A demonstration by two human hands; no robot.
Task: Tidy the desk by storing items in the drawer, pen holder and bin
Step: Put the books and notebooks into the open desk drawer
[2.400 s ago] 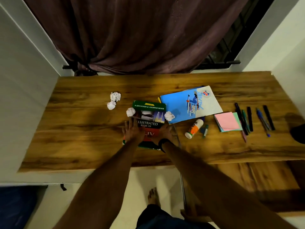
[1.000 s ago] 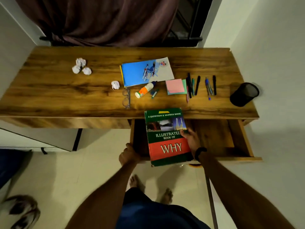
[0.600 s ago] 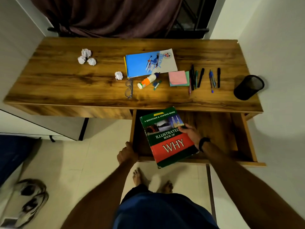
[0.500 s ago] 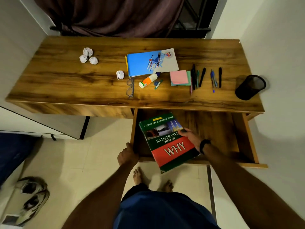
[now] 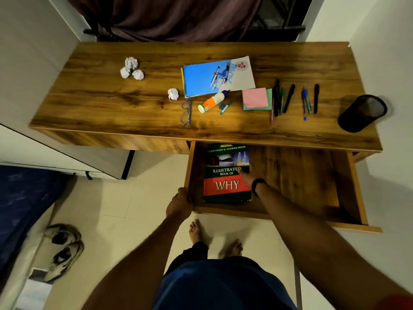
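The book is already laid in the open drawer at lower centre, touched by the right hand, the drawer corner is gripped by the left hand, while pens, paper balls and notebook are left on the tabletop.

This is a room in a home, likely a bedroom: a wooden study desk stands under a dark brown window curtain at 12 o'clock, worn sport shoes lie on the pale tiled floor at 8 o'clock, and the person stands with bare feet.
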